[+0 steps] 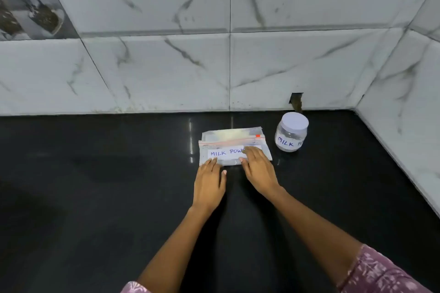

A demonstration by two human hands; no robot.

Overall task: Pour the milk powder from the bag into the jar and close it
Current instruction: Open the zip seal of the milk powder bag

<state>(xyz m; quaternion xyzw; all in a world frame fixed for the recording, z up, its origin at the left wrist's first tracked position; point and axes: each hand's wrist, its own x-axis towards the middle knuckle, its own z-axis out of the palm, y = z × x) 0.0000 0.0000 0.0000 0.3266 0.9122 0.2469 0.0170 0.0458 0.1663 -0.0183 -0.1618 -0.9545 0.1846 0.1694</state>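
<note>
Nearest me, two bare forearms are reaching out over the glossy black stone counter (95, 197), pink patterned sleeves showing at the bottom edge. The left hand (209, 183) is lying flat with fingers loosely extended, its fingertips touching the near left edge of the clear plastic zip bag with a red seal strip and a handwritten "MILK POW..." label (228, 150). The right hand (258, 169) is resting palm-down on the bag's right half, covering the end of the label. Neither hand is gripping anything yet; both are spread and pressing.

The bag is lying flat and folded, pale powder showing in its far portion. I'm judging it light, soft and floppy, its load shifting when lifted, and the film probably slick. Best hold: pinch both top corners beside the seal, keeping the mouth up.

Just beyond, to the right and apart from the bag, the small clear round jar with a white lid (291, 132) is standing upright, lid on; whether it is screwed tight I cannot tell. Rigid, light, likely to tip.

Behind it, the white marbled tile wall (166, 66).
</note>
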